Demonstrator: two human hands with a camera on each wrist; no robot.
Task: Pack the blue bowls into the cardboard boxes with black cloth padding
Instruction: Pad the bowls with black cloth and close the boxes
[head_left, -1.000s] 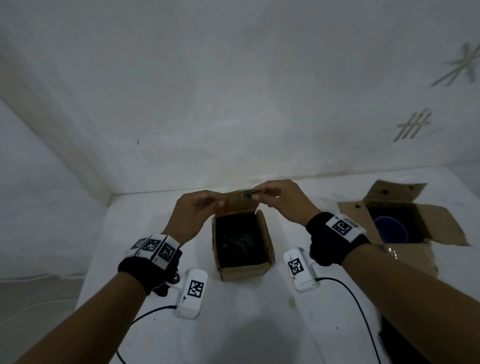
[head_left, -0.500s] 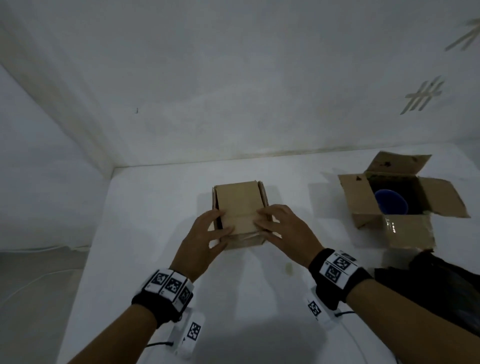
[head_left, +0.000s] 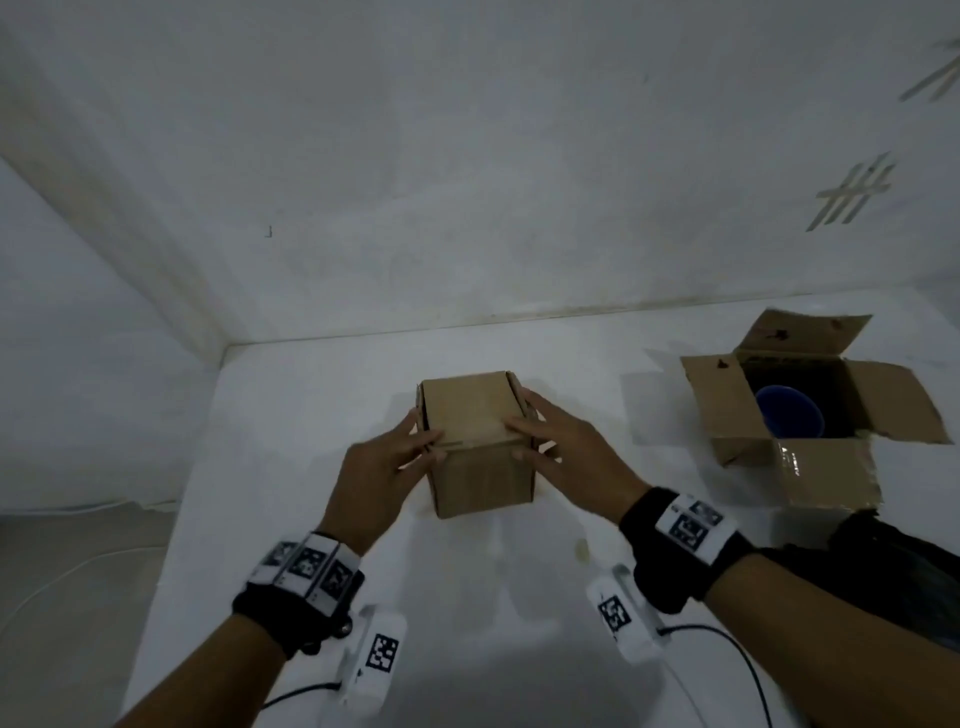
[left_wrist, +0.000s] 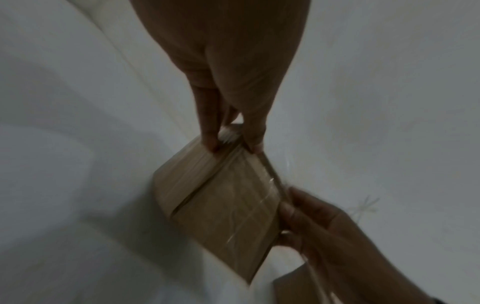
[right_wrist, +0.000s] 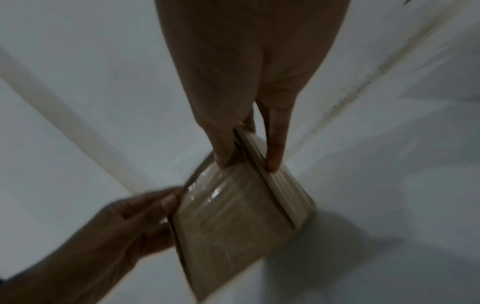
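Note:
A small cardboard box (head_left: 475, 447) with its flaps down stands in the middle of the white table (head_left: 291, 415); what it contains is hidden. My left hand (head_left: 395, 457) lies against its left edge, thumb on the lid and straight fingers on the side. My right hand (head_left: 550, 441) mirrors it on the right edge. The wrist views show the taped lid (left_wrist: 233, 205) (right_wrist: 233, 216) with a thumb and a finger straddling each edge. A blue bowl (head_left: 789, 418) sits inside a second, open cardboard box (head_left: 826, 467) at the right.
A black cloth (head_left: 893, 571) lies at the near right, in front of the open box. The table's left edge (head_left: 171, 519) drops to the floor. A white wall (head_left: 467, 182) stands close behind. Cables trail from the wrist units near the front.
A second ago both hands held the far flap up over the open box with dark padding showing. The flap has since come down, and the hands have moved to the closed box's sides.

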